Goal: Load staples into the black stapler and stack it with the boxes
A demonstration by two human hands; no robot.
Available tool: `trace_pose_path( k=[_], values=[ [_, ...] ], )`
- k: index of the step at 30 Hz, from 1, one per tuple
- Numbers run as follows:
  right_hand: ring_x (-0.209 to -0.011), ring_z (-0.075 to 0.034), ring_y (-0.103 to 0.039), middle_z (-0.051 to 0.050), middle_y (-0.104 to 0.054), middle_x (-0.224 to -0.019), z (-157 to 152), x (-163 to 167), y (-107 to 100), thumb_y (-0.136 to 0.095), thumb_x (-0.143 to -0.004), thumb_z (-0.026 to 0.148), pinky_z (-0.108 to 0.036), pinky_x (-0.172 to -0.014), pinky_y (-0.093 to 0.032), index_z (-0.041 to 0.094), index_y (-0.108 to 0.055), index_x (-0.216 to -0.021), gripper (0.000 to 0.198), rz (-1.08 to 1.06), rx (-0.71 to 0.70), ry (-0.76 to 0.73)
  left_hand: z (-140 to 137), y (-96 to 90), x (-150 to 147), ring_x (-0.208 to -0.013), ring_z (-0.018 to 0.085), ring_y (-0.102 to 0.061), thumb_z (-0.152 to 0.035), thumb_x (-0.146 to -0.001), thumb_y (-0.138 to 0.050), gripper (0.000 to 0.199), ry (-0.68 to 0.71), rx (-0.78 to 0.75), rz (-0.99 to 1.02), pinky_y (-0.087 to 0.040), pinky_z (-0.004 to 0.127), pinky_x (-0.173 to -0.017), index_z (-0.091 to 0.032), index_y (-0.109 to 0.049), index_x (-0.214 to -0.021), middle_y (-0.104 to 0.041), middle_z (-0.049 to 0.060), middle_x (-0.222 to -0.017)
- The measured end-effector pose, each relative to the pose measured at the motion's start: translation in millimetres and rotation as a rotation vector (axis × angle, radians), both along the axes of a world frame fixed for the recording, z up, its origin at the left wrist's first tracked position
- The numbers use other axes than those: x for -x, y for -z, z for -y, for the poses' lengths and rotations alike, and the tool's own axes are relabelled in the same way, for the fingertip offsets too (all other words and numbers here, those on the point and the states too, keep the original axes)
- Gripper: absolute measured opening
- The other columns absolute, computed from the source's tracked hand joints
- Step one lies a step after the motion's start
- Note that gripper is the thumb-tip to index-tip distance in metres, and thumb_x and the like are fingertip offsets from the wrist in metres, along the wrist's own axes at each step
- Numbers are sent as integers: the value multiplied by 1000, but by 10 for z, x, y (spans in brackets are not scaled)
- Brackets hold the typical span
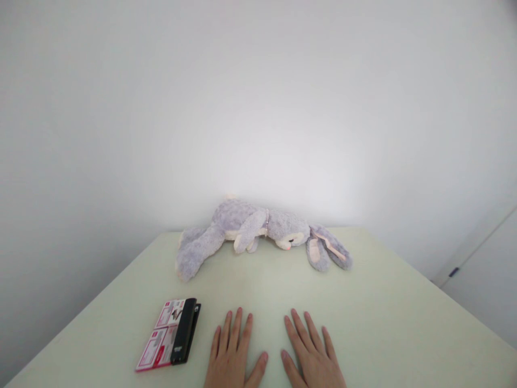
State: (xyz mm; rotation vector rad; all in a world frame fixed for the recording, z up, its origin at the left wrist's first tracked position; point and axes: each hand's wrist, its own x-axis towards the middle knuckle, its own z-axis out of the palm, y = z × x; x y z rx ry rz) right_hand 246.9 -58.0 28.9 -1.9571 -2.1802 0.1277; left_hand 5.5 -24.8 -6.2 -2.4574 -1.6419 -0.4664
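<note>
Both hands lie palm down on a pale green table [363,323], fingers spread and nothing held. My left hand [232,355] rests right of a flat pink-and-white printed package [161,337]. A long black object [186,331] runs along the package's right side; its exact kind I cannot make out. My right hand [313,355] lies flat a short way to the right of the left, thumbs pointing toward each other but apart. Beyond the hands a grey-lilac plush rabbit [242,221] lies on its side, its long ears to the right and legs to the left.
A plain white wall [258,108] rises directly behind the table's far edge, close to the rabbit. At the far right is a white panel with a small dark fitting [454,272], beyond the table's right edge.
</note>
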Motion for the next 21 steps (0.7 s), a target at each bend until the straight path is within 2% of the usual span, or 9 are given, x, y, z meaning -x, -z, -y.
trace_pose_path(
  k=[16,21],
  values=[
    [-151,-36,-27,4,-23,-162,3,4,-12,-34,-101,63,-69,-118,-29,37,-27,-156,61,-1,7,1,20,-53,-13,-152,36,-32,-64,-97,-45,72,-10,39,30,-32,56,-119,-34,-24,-159,-28,4,-166],
    [-151,-36,-29,4,-25,-162,2,-7,36,-35,-101,63,-68,-118,-31,39,-26,-156,61,-2,-28,0,16,-44,-14,-152,36,-31,-64,-97,-43,72,-13,36,22,-32,57,-118,-33,-22,-159,-28,5,-166]
  ],
)
